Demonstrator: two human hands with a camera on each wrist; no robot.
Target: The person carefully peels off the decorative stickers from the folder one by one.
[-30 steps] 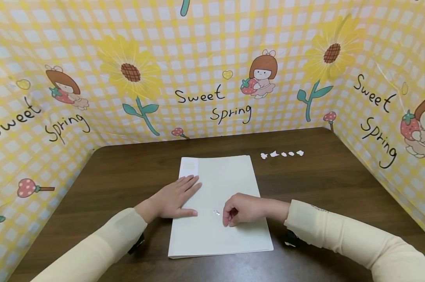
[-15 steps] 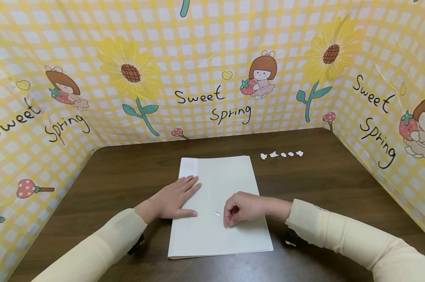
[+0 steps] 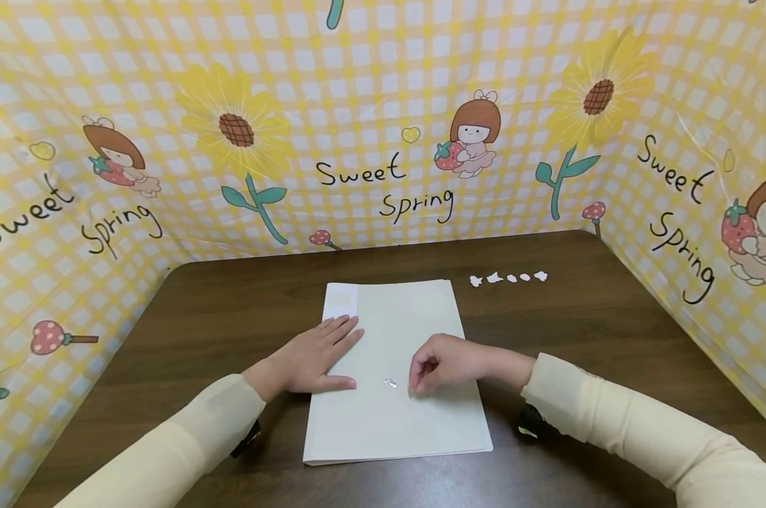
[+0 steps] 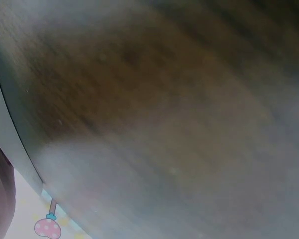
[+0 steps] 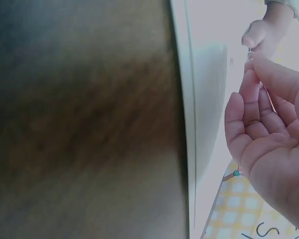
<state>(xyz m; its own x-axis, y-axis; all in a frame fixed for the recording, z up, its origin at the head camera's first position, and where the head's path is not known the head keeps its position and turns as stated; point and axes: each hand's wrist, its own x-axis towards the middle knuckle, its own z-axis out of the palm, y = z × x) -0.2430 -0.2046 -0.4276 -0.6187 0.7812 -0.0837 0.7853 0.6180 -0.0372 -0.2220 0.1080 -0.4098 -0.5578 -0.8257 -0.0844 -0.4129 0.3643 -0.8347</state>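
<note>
In the head view, a pale folder or sheet stack (image 3: pixel 396 430) lies on the brown table (image 3: pixel 218 310). My left hand (image 3: pixel 316 356) rests flat on its left side, fingers spread and thumb out. A small shiny piece (image 3: pixel 391 383) lies near the middle, between my two hands. Just right of it, my right hand (image 3: pixel 449 363) is above the sheet with thumb and forefinger pinched together. In the right wrist view, a tiny clear-looking piece (image 5: pixel 250 55) shows at the fingertips of my right hand (image 5: pixel 274 114); its outline is hard to make out.
Several small white cutouts (image 3: pixel 511 278) lie in a row beyond the sheet's right corner. A white label (image 3: pixel 340 300) covers its upper left corner. Yellow checked cloth (image 3: pixel 357 127) stands around the table's back and sides. The left wrist view shows mostly blurred tabletop.
My right hand has shifted slightly up and to the right over the sheet, its fingertips still together. My left hand and the shiny piece have stayed where they were.
</note>
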